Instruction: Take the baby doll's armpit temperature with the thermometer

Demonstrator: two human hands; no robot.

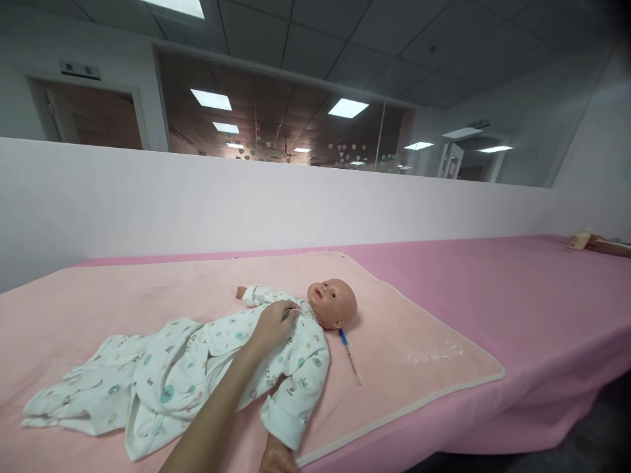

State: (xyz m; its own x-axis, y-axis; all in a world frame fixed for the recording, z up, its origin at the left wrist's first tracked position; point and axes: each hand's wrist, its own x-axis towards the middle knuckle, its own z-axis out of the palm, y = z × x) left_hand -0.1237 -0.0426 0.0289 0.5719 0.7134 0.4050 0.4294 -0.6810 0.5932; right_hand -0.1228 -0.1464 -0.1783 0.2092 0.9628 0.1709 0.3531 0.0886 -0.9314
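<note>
A baby doll (333,303) lies on its back, head toward the right, in a white printed gown (167,368). My left hand (273,326) rests on the doll's upper chest near the collar. Its fingers are curled together around a small greyish bit by the gown's front; what it is I cannot make out. Beside the doll's head lies a thin clear thermometer (350,358) with a blue end, apart from the hand. My right hand is out of the picture.
Under the doll is a peach blanket (394,394) with a pale border, spread over a pink-covered table (473,289). A low white wall (276,203) runs behind, with a glass window above. A cream-coloured bottle (580,239) stands at the far right beside a tray-like thing (608,247).
</note>
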